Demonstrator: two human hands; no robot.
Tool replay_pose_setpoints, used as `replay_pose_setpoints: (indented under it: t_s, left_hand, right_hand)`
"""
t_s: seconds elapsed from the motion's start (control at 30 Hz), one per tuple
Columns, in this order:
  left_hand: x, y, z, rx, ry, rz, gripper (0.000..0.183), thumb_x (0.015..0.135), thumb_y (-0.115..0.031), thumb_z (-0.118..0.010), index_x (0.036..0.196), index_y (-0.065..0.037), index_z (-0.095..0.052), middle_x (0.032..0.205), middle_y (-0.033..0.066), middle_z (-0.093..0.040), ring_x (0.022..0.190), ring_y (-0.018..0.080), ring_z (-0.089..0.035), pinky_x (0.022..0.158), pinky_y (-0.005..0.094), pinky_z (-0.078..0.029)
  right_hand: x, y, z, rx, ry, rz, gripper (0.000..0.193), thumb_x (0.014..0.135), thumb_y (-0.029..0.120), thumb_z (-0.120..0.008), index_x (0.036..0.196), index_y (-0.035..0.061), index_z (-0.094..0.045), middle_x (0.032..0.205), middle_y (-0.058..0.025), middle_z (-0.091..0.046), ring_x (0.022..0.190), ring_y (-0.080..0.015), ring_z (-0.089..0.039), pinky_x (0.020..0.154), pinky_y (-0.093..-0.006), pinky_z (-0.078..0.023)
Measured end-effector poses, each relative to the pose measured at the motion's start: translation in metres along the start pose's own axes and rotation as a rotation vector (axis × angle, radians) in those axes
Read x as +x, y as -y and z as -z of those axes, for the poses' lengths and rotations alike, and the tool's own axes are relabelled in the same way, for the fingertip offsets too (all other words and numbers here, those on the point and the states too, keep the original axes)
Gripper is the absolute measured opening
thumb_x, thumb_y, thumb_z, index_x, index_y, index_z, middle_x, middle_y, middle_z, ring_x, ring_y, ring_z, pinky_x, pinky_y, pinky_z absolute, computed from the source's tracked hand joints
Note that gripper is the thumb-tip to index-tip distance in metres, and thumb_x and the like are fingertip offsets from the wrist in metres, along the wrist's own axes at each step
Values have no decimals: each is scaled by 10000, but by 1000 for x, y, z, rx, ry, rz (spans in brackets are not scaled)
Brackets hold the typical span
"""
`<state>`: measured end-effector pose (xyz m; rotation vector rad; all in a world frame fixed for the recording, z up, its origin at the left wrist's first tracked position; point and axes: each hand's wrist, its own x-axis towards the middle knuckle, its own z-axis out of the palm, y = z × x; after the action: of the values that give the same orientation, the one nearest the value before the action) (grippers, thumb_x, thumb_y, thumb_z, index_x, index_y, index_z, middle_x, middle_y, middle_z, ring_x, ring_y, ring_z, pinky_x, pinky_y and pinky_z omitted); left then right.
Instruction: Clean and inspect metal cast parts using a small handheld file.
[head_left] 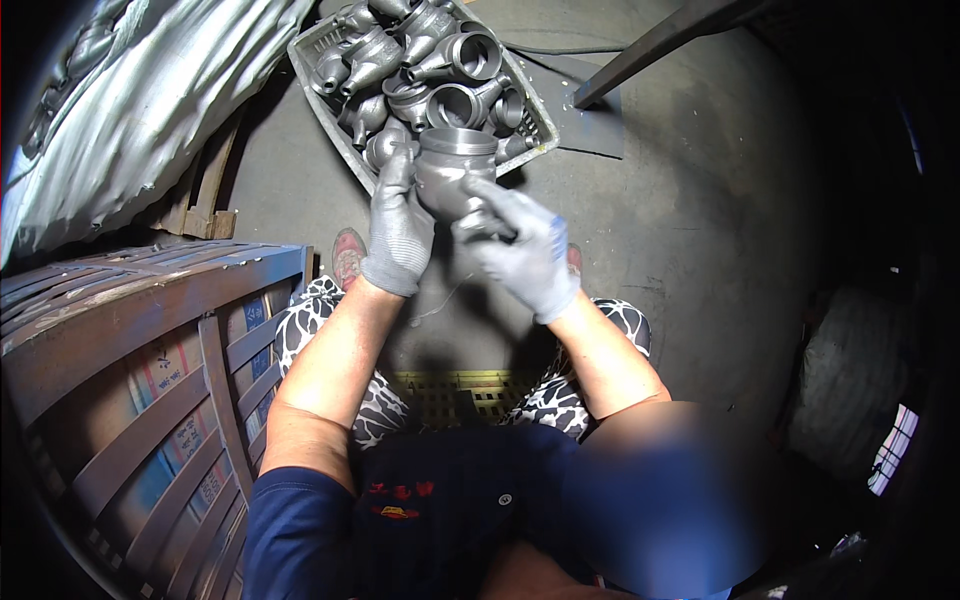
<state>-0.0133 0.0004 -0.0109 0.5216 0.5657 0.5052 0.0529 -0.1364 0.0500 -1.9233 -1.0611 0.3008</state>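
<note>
1. Holding a grey metal pipe fitting (452,170) between both gloved hands, the person sits with knees apart above the concrete floor (690,200).
2. The left hand (398,228) is closed around the left side of the fitting, fingers pointing up to its rim; the palm side is hidden.
3. The right hand (525,250) grips the lower right part of the fitting; its fingers cover the lower end, so the shape there is hard to make out.
4. The fitting is in the air, just near of a grey plastic crate (325,100) on the floor at the far side.
5. The crate is full of similar metal fittings (440,70); its top is cut off by the picture edge.
6. At the left stands a wooden slat crate (150,330) with cardboard boxes behind the slats, only partly seen.
7. At the far left lies a silver-grey sack (150,100), bent by the lens.
8. A yellow grate (455,390) shows between the legs, mostly hidden.
9. The right rim is dark and unclear.
</note>
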Motion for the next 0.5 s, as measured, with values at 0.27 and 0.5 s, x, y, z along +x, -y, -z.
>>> replay_pose_setpoints:
  t_s: [0.27,0.5]
  left_hand:
    - [10,-21,9,-55,-85,307,302,931,-308,-479,1093,-63,-548,985,65,-587,877,199,-563,745,419,-500]
    - [14,-29,13,-64,-33,243,235,881,-52,-495,1111,-13,-528,945,98,-614,703,152,-550,673,322,-501]
  right_hand:
    - [11,-16,48,670,-35,-466,486,753,218,-671,1169,-19,-583,732,35,-539,621,-37,-467,556,-176,-352]
    - [9,-37,57,800,33,-520,538,769,262,-652,1219,-10,-539,757,0,-570,629,-53,-483,544,-180,-356]
